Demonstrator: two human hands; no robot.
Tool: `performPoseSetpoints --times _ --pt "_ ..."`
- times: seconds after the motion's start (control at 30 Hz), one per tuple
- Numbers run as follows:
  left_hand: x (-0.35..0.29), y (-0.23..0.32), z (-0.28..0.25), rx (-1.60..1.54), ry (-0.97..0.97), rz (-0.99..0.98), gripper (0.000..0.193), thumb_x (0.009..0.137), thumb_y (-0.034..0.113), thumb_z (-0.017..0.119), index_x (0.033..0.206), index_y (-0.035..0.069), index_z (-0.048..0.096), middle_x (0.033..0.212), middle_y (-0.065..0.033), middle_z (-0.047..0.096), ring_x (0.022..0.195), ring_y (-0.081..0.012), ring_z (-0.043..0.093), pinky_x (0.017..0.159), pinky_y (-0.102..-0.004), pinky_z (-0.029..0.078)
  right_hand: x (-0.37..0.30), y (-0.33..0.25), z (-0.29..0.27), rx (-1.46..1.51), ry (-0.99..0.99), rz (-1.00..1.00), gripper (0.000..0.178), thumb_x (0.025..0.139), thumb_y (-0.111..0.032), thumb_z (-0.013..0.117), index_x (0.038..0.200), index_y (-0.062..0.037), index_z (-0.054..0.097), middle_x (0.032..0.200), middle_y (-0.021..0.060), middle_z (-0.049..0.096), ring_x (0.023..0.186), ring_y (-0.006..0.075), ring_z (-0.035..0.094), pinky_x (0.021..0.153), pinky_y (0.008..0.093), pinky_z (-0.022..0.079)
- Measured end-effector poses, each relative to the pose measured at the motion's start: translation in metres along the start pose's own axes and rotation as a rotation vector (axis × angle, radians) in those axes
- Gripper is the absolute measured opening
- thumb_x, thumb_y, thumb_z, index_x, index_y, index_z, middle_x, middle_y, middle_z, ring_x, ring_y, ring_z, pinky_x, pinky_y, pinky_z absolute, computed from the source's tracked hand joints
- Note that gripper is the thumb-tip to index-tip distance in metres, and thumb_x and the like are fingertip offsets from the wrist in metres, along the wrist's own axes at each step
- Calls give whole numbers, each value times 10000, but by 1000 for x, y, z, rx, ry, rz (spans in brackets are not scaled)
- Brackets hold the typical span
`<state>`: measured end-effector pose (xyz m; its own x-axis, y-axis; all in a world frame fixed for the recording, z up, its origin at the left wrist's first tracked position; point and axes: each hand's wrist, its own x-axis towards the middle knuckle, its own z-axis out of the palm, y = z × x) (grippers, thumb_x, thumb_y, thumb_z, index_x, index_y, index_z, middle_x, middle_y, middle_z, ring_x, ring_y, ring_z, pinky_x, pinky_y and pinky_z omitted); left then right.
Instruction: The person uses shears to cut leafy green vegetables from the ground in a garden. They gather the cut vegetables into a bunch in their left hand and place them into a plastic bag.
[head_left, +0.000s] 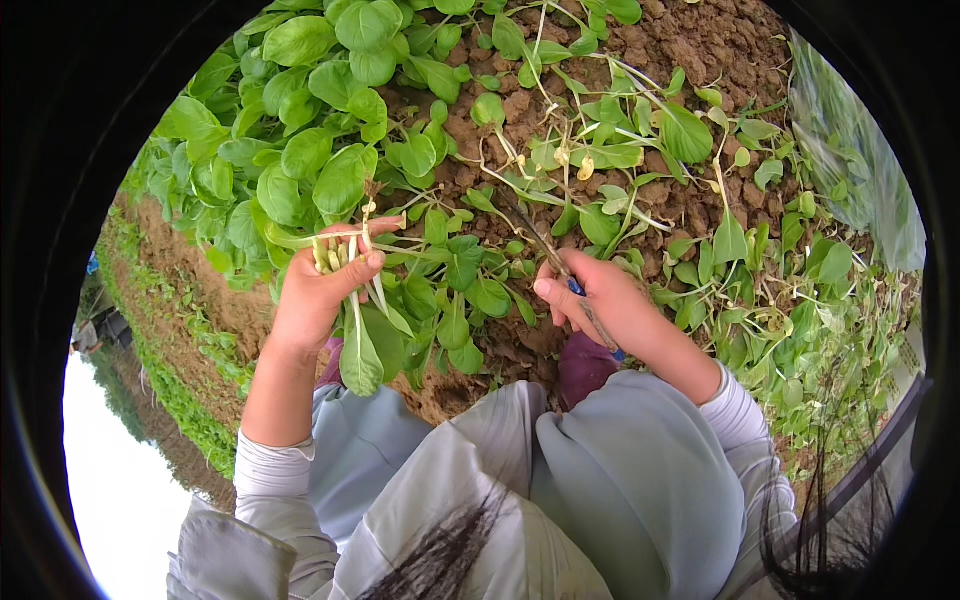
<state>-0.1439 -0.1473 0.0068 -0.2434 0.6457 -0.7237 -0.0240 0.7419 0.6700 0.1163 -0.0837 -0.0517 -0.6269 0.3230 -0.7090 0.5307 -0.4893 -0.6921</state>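
My left hand is closed around a small bunch of leafy greens. Their pale cut stems stick up between thumb and fingers, and the leaves hang below the palm. In my right hand is a slim, dark tool with a narrow blade and blue patches on its handle; I cannot tell its exact kind. The blade points up and left, over soil and low leaves, apart from the bunch. Between my hands, several green plants grow close to the ground.
Dense leafy greens stand at the far left. Loose leaves and thin stems litter the brown soil at the far middle and right. A clear plastic bag lies at the right edge, beside a heap of wilted leaves.
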Motion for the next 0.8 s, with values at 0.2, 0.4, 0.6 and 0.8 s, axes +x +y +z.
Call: performPoseSetpoints --times 0.2,0.4,0.6,0.8 --pt "19 14 16 -141 -88 -38 183 777 174 616 882 86 494 691 -66 587 547 -74 493 424 -169 343 -1 -2 0 -81 -24 -99 317 828 -343 571 856 -32 516 620 113 547 525 237 522 521 325 414" --pt "34 29 39 -74 -308 -92 188 751 64 660 889 7 546 775 -52 594 688 -123 592 636 -230 462 -4 -6 -6 -169 -23 -151 331 829 -352 558 848 -24 521 661 158 557 601 322 544 557 363 422" --pt "43 31 50 54 -364 -81 201 756 63 654 911 -28 566 796 -68 616 721 -115 598 669 -228 469 -1 -2 -7 -165 -12 -133 343 832 -362 554 843 -21 524 592 135 539 535 290 534 509 349 414" --pt "42 36 25 166 -196 2 238 700 55 704 902 29 580 787 3 585 695 -57 534 624 -197 423 -1 -2 -7 142 60 49 332 861 -370 521 824 -41 523 504 0 483 415 63 438 396 217 348"
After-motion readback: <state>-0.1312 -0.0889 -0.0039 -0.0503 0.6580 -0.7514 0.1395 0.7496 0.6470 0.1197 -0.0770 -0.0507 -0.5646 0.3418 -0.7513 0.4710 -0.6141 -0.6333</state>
